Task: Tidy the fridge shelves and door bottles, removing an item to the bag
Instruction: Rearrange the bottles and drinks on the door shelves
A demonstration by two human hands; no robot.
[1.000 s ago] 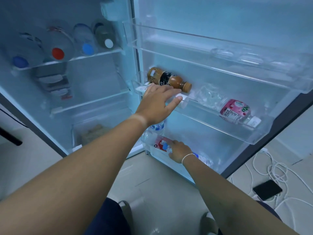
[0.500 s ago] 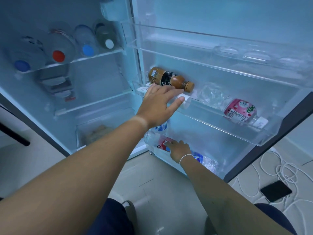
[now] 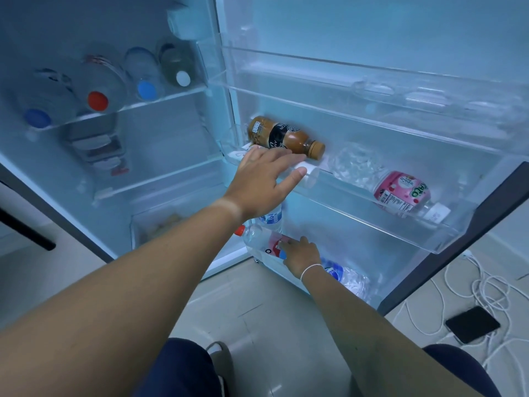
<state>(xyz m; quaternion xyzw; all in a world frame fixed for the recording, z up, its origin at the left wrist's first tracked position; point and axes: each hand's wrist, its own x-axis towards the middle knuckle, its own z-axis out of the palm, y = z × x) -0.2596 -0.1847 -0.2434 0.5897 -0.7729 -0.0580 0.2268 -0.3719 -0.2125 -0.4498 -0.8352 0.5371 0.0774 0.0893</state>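
The fridge door stands open on the right. On its middle door shelf [image 3: 357,196] a brown coffee bottle [image 3: 286,137], a crumpled clear bottle [image 3: 352,164] and a pink-labelled bottle [image 3: 402,193] lie on their sides. My left hand [image 3: 263,179] lies over a white-capped bottle [image 3: 308,171] at that shelf's left end, thumb beside the cap, and hides most of it. Lower down, my right hand [image 3: 300,253] grips a clear red-labelled bottle [image 3: 257,239] lying in the bottom door rack. A blue-labelled bottle [image 3: 343,275] lies behind my wrist.
Several capped bottles [image 3: 98,101] lie on the top fridge shelf, with stacked food boxes [image 3: 94,147] below and a crisper drawer [image 3: 160,222] at the bottom. A phone [image 3: 472,325] and white cables [image 3: 486,287] lie on the floor at right. The top door shelf [image 3: 372,121] juts out overhead.
Both hands stay on the same bottles. My right hand has crept slightly left along the bottom bottle, and my view has drifted a little.
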